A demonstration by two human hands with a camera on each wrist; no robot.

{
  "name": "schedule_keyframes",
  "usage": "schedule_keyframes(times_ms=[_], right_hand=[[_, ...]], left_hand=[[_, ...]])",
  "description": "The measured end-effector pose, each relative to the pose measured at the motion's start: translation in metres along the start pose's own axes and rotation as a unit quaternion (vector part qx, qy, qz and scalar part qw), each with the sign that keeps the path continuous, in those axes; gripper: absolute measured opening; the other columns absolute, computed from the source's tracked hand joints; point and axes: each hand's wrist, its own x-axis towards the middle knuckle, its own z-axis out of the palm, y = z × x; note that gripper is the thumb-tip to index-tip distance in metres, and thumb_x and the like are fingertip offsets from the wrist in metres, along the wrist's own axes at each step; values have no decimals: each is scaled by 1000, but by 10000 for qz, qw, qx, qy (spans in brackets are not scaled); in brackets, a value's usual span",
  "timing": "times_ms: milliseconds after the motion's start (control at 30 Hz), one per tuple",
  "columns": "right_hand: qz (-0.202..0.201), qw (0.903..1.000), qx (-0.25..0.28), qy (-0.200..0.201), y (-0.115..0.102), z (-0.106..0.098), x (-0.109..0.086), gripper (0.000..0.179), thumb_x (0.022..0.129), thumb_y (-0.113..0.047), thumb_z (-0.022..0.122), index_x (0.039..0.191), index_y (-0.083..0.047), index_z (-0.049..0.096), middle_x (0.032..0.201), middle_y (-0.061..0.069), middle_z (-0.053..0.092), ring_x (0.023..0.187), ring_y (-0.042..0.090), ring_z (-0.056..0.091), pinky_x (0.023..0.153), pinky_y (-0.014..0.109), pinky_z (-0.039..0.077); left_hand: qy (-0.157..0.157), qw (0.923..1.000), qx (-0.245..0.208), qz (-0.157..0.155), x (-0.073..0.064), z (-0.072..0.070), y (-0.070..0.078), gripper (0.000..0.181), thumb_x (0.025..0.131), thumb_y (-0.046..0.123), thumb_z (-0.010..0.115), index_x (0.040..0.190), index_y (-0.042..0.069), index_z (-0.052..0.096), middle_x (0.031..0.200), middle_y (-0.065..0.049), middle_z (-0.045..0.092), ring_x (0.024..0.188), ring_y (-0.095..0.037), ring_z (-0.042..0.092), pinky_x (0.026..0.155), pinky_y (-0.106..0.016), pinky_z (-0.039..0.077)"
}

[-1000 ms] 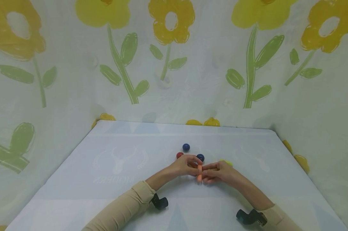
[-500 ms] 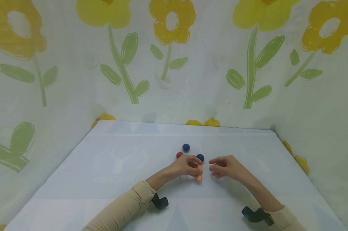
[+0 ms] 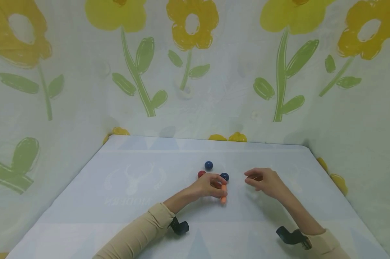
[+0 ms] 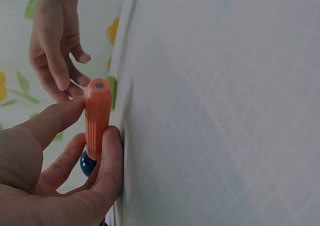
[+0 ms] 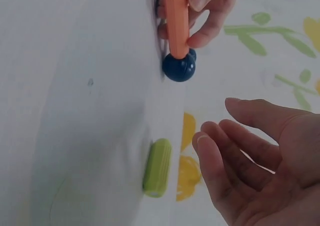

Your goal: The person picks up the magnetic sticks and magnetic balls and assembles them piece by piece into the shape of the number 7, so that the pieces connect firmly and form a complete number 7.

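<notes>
My left hand pinches an orange ribbed magnetic rod between thumb and fingers; a small grey dot shows at its near end. A dark blue ball overlaps the rod's far end in the right wrist view. Just past the left hand in the head view are a red ball, partly covered, and another dark blue ball. To the right, my right hand hovers with loosely bent fingers, holding nothing. Near it in the right wrist view lies a green ribbed rod, hidden in the head view.
The pieces lie on a white-covered table with faint printed patterns. A flower-printed curtain surrounds its back and sides. Black wrist cameras stick out below both forearms.
My right hand has left the orange rod and moved away to the right, its fingers loosening. The left hand has kept its grip and place. The balls have not moved.
</notes>
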Motion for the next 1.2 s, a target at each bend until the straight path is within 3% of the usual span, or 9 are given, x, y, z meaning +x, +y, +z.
schedule_keyframes(times_ms=[133, 433, 1200], right_hand=[[64, 9995, -257, 197, 2, -1, 0, 29, 90, -18, 71, 115, -3, 69, 99, 8, 74, 87, 18, 68, 63, 24, 56], [-357, 9944, -773, 622, 9, -1, -1, 24, 87, -13, 73, 109, -2, 71, 96, 7, 75, 85, 19, 69, 68, 25, 51], [-130, 9931, -944, 681, 20, 5, 0, 23, 86, -10, 73, 107, -3, 71, 101, 13, 72, 91, 25, 66, 72, 33, 52]], left_hand=[[24, 10000, -2, 0, 0, 0, 0, 30, 82, 19, 79, 111, 16, 71, 99, -3, 68, 91, -16, 61, 76, -28, 53], [-18, 10000, -67, 7, -1, -1, -1, 32, 82, 19, 79, 113, 15, 70, 99, -3, 68, 90, -16, 61, 75, -27, 53], [19, 9999, -66, -81, 1, 0, -1, 28, 80, 20, 81, 106, 19, 71, 95, -2, 68, 88, -15, 62, 75, -26, 52]])
